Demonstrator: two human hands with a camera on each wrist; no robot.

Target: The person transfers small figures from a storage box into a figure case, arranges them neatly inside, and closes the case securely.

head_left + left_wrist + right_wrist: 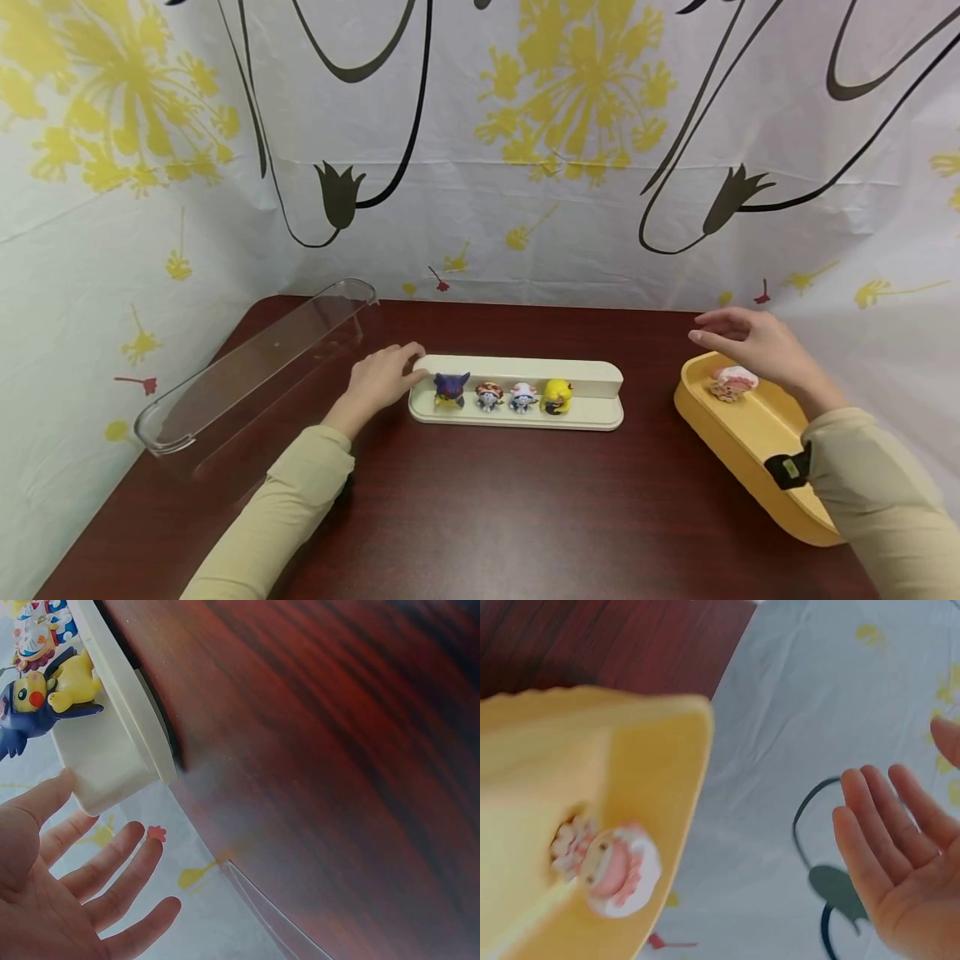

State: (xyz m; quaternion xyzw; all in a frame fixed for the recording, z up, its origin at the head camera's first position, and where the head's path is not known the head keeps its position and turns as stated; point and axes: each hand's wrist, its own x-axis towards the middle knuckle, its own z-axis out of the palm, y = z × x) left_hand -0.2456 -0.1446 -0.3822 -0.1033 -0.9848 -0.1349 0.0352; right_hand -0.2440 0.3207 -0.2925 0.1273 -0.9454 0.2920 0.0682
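Note:
A cream display stand (517, 419) with a raised back step lies mid-table. On it several small figures stand in a row: a blue-and-yellow figure (451, 389), a brown-capped figure (489, 396), a white-capped figure (523, 397) and a yellow-hooded figure (557, 396). My left hand (381, 377) touches the stand's left end, thumb and index finger at its corner, the other fingers spread. Over the yellow bin (738, 454) at the right hovers my right hand (765, 346), holding nothing, fingers extended. A pink-and-white figure (619, 870) lies in the bin's far end.
A long clear plastic cover (262, 367) lies along the table's left edge. Behind the dark red table (495, 517) hangs a white cloth (465, 108) with yellow and dark flower prints, also along both sides.

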